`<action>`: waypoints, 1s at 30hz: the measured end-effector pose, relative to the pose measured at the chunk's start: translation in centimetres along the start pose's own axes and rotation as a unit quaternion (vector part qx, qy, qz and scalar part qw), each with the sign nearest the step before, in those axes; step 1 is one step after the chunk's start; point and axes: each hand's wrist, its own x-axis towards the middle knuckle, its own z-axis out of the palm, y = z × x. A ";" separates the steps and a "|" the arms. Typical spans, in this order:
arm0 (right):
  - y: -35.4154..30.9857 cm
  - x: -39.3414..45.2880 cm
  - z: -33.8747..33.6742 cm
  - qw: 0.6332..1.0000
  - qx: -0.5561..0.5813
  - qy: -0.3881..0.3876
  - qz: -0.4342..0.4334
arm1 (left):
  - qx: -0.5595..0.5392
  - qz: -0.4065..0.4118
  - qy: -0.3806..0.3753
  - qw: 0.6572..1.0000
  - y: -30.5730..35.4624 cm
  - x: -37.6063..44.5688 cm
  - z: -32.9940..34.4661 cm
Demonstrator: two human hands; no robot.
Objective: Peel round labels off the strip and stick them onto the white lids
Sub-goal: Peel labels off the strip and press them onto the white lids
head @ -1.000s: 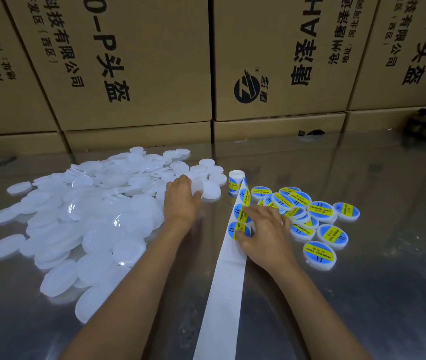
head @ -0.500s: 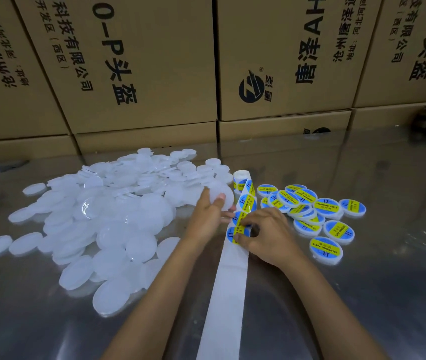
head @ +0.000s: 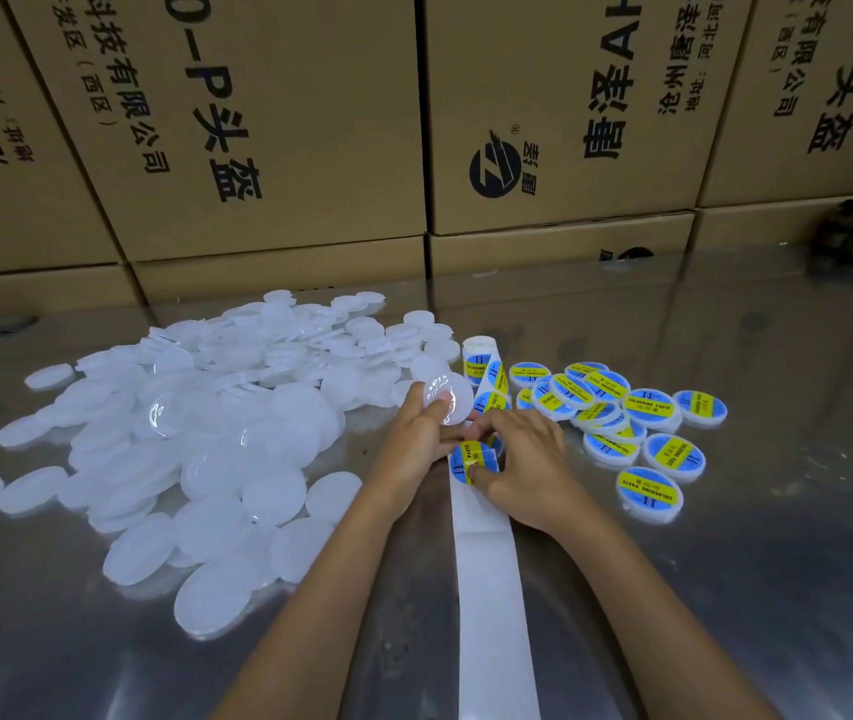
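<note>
Between the two sets of fingertips, at the middle of the scene, a round blue-and-yellow paper label (head: 475,456) lifts off the long white backing strip (head: 489,569). The right hand (head: 528,462) pinches this label, its thumb on the near edge and its curled fingers on the far edge. The left hand (head: 421,441) grips a single round white plastic lid (head: 447,400), tilted up just beyond the label, with the thumb pressed on its glossy face and the other fingers hidden behind it. From the right thumb the bare strip runs back toward the person; beyond the fingers it carries more labels up to a small white roll (head: 479,353). To the left of the left hand sprawls a heap of plain white lids (head: 206,433), many overlapping. To the right of the right hand lies a cluster of already labelled lids (head: 637,423), some stacked on one another. All rest on a shiny, reflective metal tabletop (head: 751,563). Behind it stands a wall of brown cardboard boxes (head: 310,122) printed with black characters.
</note>
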 end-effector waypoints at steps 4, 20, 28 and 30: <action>-0.3 -0.2 0.0 1.000 0.018 0.001 -0.001 | 0.002 -0.004 0.004 1.000 -0.2 0.0 0.0; -0.9 0.7 -0.8 0.872 0.452 0.161 0.101 | -0.027 -0.014 -0.024 0.999 -0.5 -0.8 -0.8; -1.1 0.7 -0.8 0.869 0.459 0.161 0.095 | -0.102 -0.017 -0.018 0.995 0.1 -1.3 -0.6; -1.3 0.7 -0.7 0.872 0.455 0.156 0.090 | -0.125 -0.030 -0.031 0.991 0.2 -1.2 -0.5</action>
